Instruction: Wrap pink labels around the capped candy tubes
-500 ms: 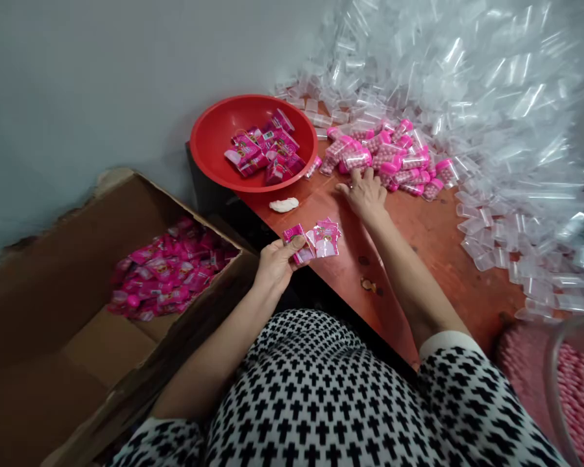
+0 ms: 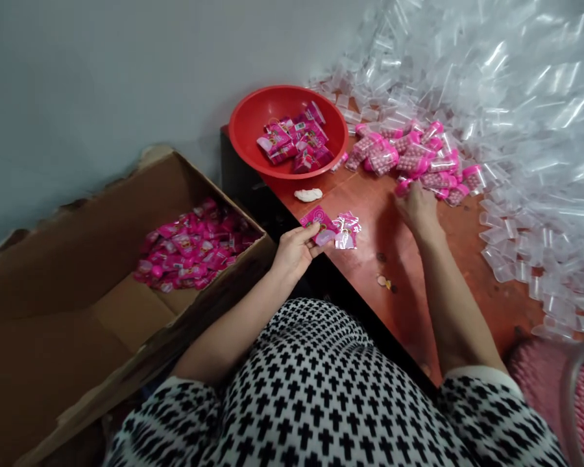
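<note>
Pinching: left hand [image 2: 296, 250], fingers clamped on a pink sachet [image 2: 320, 222] at the edge of the desk [image 2: 343, 194], just beside further sachets [image 2: 347, 231]. Right hand [image 2: 420, 209]: at the near side of the heaped pink-capped tubes [image 2: 413, 164], fingers curled; cannot tell whether on a tube. Red bowl [image 2: 242, 133]: far left of the desk, holding pink packets [image 2: 275, 138].

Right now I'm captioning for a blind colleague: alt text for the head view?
A person's left hand holds a pink wrapper at a reddish table; the right hand is at a pile of pink-capped, bead-filled tubes. Nearby: a red bowl, a cardboard box and many transparent tubes.
</note>
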`<state>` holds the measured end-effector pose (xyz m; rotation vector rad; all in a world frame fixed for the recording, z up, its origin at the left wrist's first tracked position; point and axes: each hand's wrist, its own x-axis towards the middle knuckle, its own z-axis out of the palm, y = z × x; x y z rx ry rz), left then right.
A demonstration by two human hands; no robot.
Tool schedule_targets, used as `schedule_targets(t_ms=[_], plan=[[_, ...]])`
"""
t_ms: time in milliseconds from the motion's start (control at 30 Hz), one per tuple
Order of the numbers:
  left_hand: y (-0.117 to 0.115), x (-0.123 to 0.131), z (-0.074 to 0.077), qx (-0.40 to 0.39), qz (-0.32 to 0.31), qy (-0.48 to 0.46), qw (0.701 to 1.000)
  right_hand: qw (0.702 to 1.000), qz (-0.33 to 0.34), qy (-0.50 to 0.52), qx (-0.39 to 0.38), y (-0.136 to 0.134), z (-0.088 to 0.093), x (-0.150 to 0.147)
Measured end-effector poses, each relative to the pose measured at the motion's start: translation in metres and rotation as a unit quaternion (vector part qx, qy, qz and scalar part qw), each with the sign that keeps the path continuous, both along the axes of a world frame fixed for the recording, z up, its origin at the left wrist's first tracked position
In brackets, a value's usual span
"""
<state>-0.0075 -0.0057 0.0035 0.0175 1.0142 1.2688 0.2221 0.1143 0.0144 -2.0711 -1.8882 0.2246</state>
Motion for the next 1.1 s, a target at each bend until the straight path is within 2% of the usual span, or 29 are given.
schedule_targets(t_ms=[67, 133, 167, 233, 300, 400, 600, 833, 900, 1033, 1100], plan=[[0.001, 0.001, -0.003, -0.004, 0.013, -0.013, 1.000, 0.984, 0.035, 0.174, 0.014, -0.037, 0.002, -0.004], [0.004, 0.005, -0.006, -0.009, 0.018, -0.035, 0.999, 0.917, 0.063, 0.392, -0.036, -0.079, 0.002, -0.016], [0.006, 0.008, -0.007, -0.011, 0.019, -0.048, 0.999, 0.884, 0.059, 0.460, -0.062, -0.100, 0.003, -0.025], [0.009, 0.014, -0.008, -0.020, 0.020, -0.071, 0.997, 0.837, 0.042, 0.539, -0.082, -0.134, 0.002, -0.044], [0.011, 0.020, -0.007, -0.032, 0.023, -0.086, 0.996, 0.814, 0.041, 0.573, -0.079, -0.156, 0.001, -0.059], [0.012, 0.028, -0.004, -0.045, 0.030, -0.087, 0.995, 0.806, 0.048, 0.585, -0.069, -0.166, -0.004, -0.068], [0.009, 0.035, -0.005, -0.027, 0.006, -0.084, 0.996, 0.810, 0.036, 0.584, -0.042, -0.162, -0.017, -0.067], [0.011, 0.036, -0.006, 0.065, -0.050, -0.014, 0.997, 0.759, 0.032, 0.646, -0.073, -0.156, -0.021, -0.067], [0.013, 0.036, -0.004, 0.082, -0.068, 0.006, 0.994, 0.764, 0.028, 0.642, -0.064, -0.156, -0.023, -0.067], [0.015, 0.037, -0.001, 0.114, -0.101, 0.023, 0.988, 0.801, 0.031, 0.598, -0.025, -0.157, -0.026, -0.069], [0.016, 0.039, -0.002, 0.115, -0.111, 0.022, 0.987, 0.787, 0.034, 0.615, -0.033, -0.157, -0.026, -0.071]])
